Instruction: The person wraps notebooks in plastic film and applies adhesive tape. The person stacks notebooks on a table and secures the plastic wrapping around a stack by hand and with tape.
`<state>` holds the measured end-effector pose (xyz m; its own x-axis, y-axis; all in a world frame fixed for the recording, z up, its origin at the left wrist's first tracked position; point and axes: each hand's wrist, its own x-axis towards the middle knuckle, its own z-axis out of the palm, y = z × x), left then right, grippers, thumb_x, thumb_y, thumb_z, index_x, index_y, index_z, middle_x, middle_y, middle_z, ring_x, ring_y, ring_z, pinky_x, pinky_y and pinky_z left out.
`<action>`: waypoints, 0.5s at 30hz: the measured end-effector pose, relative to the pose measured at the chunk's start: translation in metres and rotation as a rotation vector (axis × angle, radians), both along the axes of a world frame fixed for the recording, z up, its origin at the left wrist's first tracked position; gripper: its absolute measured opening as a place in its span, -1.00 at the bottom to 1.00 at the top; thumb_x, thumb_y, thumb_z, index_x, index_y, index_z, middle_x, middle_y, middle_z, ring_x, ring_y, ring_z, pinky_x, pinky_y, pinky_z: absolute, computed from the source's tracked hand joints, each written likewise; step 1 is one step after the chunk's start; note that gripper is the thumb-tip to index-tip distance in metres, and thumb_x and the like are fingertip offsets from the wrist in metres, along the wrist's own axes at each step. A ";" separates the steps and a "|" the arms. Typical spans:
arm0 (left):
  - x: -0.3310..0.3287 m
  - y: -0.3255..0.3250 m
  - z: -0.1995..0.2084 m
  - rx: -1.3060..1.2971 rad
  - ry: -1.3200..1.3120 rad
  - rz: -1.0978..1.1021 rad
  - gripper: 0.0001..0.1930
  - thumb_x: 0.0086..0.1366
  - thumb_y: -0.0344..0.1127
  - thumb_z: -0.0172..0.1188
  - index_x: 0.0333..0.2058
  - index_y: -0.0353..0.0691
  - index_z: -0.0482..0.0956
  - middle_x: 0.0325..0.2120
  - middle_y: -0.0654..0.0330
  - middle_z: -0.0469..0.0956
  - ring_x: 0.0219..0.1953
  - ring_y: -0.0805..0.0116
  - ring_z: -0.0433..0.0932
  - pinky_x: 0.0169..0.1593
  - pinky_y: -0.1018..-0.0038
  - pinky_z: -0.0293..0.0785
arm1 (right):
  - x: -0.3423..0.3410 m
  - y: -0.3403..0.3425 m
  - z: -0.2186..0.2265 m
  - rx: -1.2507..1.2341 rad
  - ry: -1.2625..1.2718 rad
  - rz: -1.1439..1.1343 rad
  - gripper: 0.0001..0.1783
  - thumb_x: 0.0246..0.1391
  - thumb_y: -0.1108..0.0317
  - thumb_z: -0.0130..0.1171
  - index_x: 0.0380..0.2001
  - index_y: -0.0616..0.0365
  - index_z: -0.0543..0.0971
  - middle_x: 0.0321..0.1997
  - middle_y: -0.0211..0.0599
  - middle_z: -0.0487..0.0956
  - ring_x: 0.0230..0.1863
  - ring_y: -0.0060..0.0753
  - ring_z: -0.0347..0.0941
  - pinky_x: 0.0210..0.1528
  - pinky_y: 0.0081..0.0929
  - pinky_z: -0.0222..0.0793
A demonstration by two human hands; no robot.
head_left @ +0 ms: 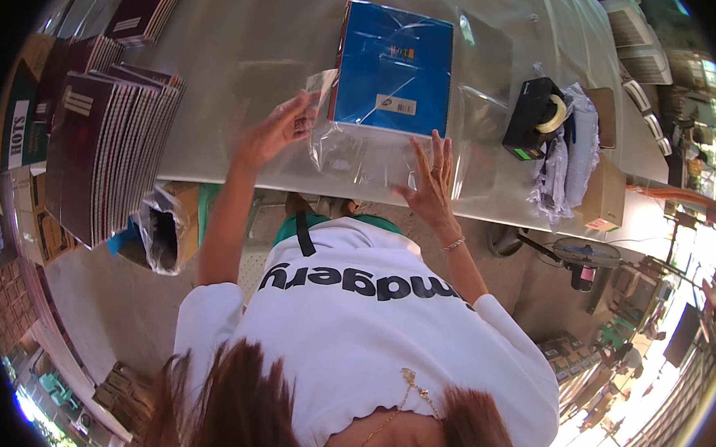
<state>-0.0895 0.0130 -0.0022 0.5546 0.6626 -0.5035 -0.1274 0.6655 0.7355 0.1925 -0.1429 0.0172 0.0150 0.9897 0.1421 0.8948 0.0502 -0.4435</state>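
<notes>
A blue spiral notebook (394,70) lies flat on the table in front of me, inside a clear plastic sleeve (342,146) whose loose end reaches toward me past the notebook's near edge. To its left, my left hand (280,127) is closed, its fingers pinching the sleeve's loose left edge, where a pale strip stands up. My right hand (431,177) has its fingers spread just below the notebook's near right corner. Its fingertips rest at the sleeve, gripping nothing.
Maroon spiral notebooks (104,146) stand stacked at the left edge. On the right sit a black box with a tape roll (551,114), crumpled plastic wrap (577,147) and a cardboard box (604,197). A fan (587,252) stands beyond the table's right side. Plastic sheeting covers the table (245,61).
</notes>
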 end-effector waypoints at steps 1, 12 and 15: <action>0.007 -0.014 -0.003 0.156 0.011 0.023 -0.46 0.22 0.03 0.15 0.08 -0.15 0.40 -0.44 0.41 0.42 -0.40 0.55 0.38 -0.22 0.55 0.33 | 0.003 -0.003 -0.018 0.047 -0.008 -0.013 -0.25 -0.06 0.31 0.26 0.23 -0.09 0.23 0.38 -0.24 0.03 0.41 -0.15 -0.18 0.35 -0.06 -0.22; 0.068 -0.063 0.015 0.691 0.741 0.463 -0.50 0.13 -0.29 0.23 0.09 0.01 0.43 -0.21 0.34 0.41 -0.17 0.34 0.41 -0.02 0.44 0.28 | 0.003 -0.022 -0.024 0.081 0.019 -0.017 -0.41 0.15 0.41 -0.07 0.27 -0.06 0.16 0.39 -0.28 0.06 0.43 -0.19 -0.18 0.39 -0.14 -0.36; 0.067 -0.076 0.008 0.970 0.623 0.229 -0.49 0.10 -0.35 0.20 0.09 0.03 0.43 -0.13 0.30 0.38 -0.12 0.31 0.42 0.00 0.35 0.25 | 0.011 -0.011 -0.035 0.115 0.176 -0.126 -0.41 0.15 0.35 -0.03 0.27 -0.04 0.18 0.38 -0.29 0.08 0.41 -0.21 -0.13 0.39 -0.13 -0.38</action>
<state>-0.0228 -0.0627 0.0059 0.2087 0.9700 0.1243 0.3892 -0.1990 0.8994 0.2033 -0.1543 -0.0179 0.1722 0.9559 0.2381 0.8065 0.0020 -0.5912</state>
